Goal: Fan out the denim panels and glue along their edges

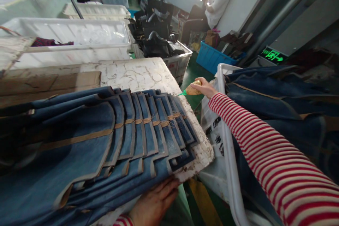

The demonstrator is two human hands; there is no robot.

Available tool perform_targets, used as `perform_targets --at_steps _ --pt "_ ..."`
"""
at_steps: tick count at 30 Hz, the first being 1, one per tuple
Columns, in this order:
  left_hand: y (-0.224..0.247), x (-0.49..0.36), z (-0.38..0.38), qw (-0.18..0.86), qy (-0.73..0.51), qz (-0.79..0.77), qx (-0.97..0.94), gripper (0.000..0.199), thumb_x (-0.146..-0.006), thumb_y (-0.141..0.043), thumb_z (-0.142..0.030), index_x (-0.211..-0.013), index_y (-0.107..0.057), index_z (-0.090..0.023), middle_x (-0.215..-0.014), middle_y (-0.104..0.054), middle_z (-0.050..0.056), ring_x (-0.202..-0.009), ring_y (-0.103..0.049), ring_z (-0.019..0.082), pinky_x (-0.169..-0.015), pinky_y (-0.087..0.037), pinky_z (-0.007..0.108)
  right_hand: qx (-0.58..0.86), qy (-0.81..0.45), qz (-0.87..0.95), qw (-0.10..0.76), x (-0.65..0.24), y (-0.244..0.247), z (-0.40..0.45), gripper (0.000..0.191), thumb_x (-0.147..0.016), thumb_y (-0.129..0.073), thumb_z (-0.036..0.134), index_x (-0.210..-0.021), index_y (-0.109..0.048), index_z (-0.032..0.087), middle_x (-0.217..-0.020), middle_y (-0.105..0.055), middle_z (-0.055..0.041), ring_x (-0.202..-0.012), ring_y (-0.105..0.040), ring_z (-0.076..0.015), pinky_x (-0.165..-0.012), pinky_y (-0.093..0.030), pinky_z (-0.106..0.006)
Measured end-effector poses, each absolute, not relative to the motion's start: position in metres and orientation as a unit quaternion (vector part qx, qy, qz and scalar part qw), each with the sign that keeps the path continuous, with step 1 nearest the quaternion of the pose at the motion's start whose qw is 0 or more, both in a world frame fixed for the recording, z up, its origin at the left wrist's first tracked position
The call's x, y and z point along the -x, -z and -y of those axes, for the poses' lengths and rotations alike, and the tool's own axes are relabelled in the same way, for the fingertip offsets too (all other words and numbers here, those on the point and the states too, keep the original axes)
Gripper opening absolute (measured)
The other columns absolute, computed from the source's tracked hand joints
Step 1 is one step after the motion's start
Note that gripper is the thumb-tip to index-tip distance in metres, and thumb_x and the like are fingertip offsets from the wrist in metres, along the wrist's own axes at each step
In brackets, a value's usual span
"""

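My right hand (205, 86) is closed around a small yellowish squeeze bottle (193, 88) with a thin green nozzle. The nozzle points left, by the far right corner of a fanned stack of blue fabric pieces (137, 127). These pieces overlap in steps, with greyish edges and a tan strip across them; loose threads trail near their right ends. Along the stack's near side lies my left hand (156, 201), its fingers stretched out against the lower edge, partly under the pieces. Both sleeves are red-and-white striped.
The stack lies on a worn white table (127, 74). At right, a white bin (225, 141) holds more blue pieces. Beyond stand white tubs (79, 47), a crate of black items (180, 54) and a blue crate (212, 54). A person (217, 7) sits at the back.
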State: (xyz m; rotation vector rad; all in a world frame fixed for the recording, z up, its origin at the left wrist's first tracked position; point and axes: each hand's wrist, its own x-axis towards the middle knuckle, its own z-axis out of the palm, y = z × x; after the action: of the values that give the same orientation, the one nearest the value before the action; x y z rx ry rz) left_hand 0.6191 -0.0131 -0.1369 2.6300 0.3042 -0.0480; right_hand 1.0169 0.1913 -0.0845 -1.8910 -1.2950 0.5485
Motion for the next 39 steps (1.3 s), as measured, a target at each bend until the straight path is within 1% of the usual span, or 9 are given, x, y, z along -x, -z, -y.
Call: perform_targets --at_steps 3,6,12,17,23,26,30,35,39 --pt "0.145 -0.617 0.014 0.229 0.023 -0.124 -0.965 0.059 -0.074 -0.045 -0.005 -0.127 -0.037 -0.027 -0.141 -0.032 -0.004 -0.126 -0.035 0.017 -0.100 -0.041 0.032 0.744 -0.216 0.519 0.360 -1.017 0.085 -0.195 0.054 -0.061 -0.064 0.052 -0.103 -0.054 0.020 -0.093 -0.058 -0.0027 -0.086 -0.055 -0.0187 -0.076 -0.047 -0.034" --pt "0.140 -0.619 0.012 0.236 0.036 -0.125 -0.963 0.053 -0.076 -0.046 -0.008 -0.125 -0.040 -0.027 -0.141 -0.033 -0.003 -0.126 -0.037 0.016 -0.099 -0.041 0.031 0.757 -0.213 0.513 0.344 -1.014 0.081 -0.198 0.053 -0.061 -0.064 0.054 -0.101 -0.056 0.019 -0.092 -0.059 -0.0029 -0.086 -0.055 -0.0193 -0.076 -0.047 -0.034" --pt "0.135 -0.622 0.010 0.253 0.057 -0.131 -0.957 0.056 -0.072 -0.048 -0.004 -0.122 -0.043 -0.027 -0.142 -0.031 -0.003 -0.126 -0.036 0.019 -0.100 -0.040 0.032 0.775 -0.193 0.515 0.311 -1.006 0.072 -0.203 0.049 -0.068 -0.059 0.053 -0.102 -0.058 0.018 -0.096 -0.061 -0.0044 -0.085 -0.055 -0.0172 -0.076 -0.045 -0.030" --pt "0.137 -0.622 0.011 0.274 0.053 -0.143 -0.950 0.054 -0.070 -0.048 -0.002 -0.118 -0.047 -0.027 -0.141 -0.032 -0.003 -0.127 -0.035 0.018 -0.102 -0.039 0.031 0.790 -0.187 0.501 0.299 -1.004 0.072 -0.213 0.048 -0.070 -0.056 0.053 -0.102 -0.060 0.017 -0.098 -0.061 -0.0062 -0.084 -0.056 -0.0169 -0.065 -0.047 -0.025" --pt "0.139 -0.621 0.011 0.269 0.076 -0.136 -0.951 0.058 -0.068 -0.049 -0.002 -0.120 -0.046 -0.027 -0.142 -0.030 -0.003 -0.126 -0.036 0.020 -0.100 -0.040 0.033 0.802 -0.189 0.493 0.281 -1.005 0.080 -0.225 0.042 -0.071 -0.057 0.052 -0.095 -0.062 0.018 -0.091 -0.063 -0.0047 -0.077 -0.057 -0.0153 -0.057 -0.047 -0.021" --pt "0.140 -0.622 0.011 0.258 0.070 -0.135 -0.954 0.059 -0.067 -0.049 -0.001 -0.120 -0.046 -0.027 -0.141 -0.031 -0.003 -0.126 -0.037 0.019 -0.100 -0.040 0.032 0.806 -0.199 0.480 0.282 -1.003 0.081 -0.228 0.039 -0.071 -0.058 0.050 -0.093 -0.062 0.018 -0.089 -0.063 -0.0048 -0.073 -0.057 -0.0153 -0.051 -0.046 -0.020" --pt "0.137 -0.622 0.010 0.252 0.060 -0.131 -0.957 0.056 -0.067 -0.050 -0.001 -0.118 -0.048 -0.025 -0.140 -0.034 -0.001 -0.125 -0.038 0.020 -0.099 -0.041 0.030 0.811 -0.200 0.468 0.289 -1.002 0.080 -0.230 0.038 -0.070 -0.061 0.048 -0.092 -0.062 0.017 -0.085 -0.064 -0.0051 -0.069 -0.058 -0.0153 -0.050 -0.047 -0.021" --pt "0.136 -0.624 0.009 0.254 0.070 -0.129 -0.956 0.054 -0.069 -0.050 -0.003 -0.117 -0.049 -0.025 -0.139 -0.035 -0.001 -0.124 -0.039 0.020 -0.097 -0.043 0.031 0.812 -0.201 0.471 0.281 -1.005 0.081 -0.232 0.040 -0.068 -0.061 0.050 -0.091 -0.063 0.017 -0.087 -0.063 -0.0061 -0.066 -0.058 -0.0148 -0.048 -0.047 -0.022" --pt "0.142 -0.622 0.011 0.268 0.055 -0.133 -0.952 0.055 -0.069 -0.050 -0.002 -0.118 -0.048 -0.026 -0.141 -0.032 -0.003 -0.125 -0.037 0.018 -0.100 -0.040 0.028 0.814 -0.202 0.470 0.274 -1.005 0.081 -0.233 0.044 -0.067 -0.060 0.052 -0.094 -0.063 0.017 -0.089 -0.063 -0.0066 -0.067 -0.058 -0.0148 -0.045 -0.046 -0.020"
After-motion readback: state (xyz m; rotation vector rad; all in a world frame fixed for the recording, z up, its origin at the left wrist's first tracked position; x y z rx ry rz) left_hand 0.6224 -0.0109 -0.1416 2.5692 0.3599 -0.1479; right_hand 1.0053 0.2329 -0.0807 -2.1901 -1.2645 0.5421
